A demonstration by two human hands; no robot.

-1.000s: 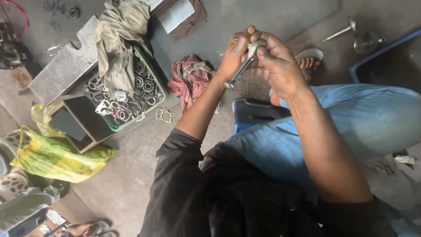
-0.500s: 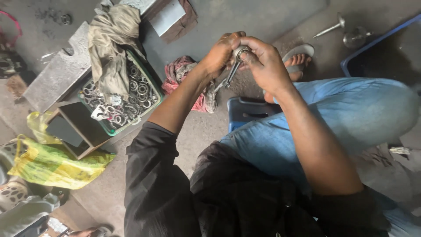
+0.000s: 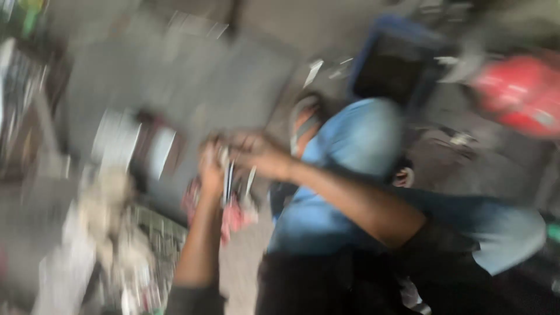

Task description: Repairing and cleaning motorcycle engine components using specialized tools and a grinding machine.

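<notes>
The view is badly smeared by motion. My left hand (image 3: 211,168) and my right hand (image 3: 256,154) meet in the middle of the frame, above the floor. Both are closed around a slim metal rod (image 3: 228,182), which shows only as pale streaks hanging below the fingers. My left forearm rises from the bottom edge. My right arm comes in from the right, across my knee in blue jeans (image 3: 350,157). The rod's shape and ends are too blurred to make out.
A red rag (image 3: 234,217) lies on the floor under my hands. A green crate of metal rings (image 3: 153,245) with a pale cloth (image 3: 108,221) sits lower left. A dark blue tub (image 3: 396,58) and a red object (image 3: 519,96) are at the upper right.
The camera has swung sharply, so the crate and rag slid toward the lower left and the tub and a red object came into view. Both hands stay together on the rod.
</notes>
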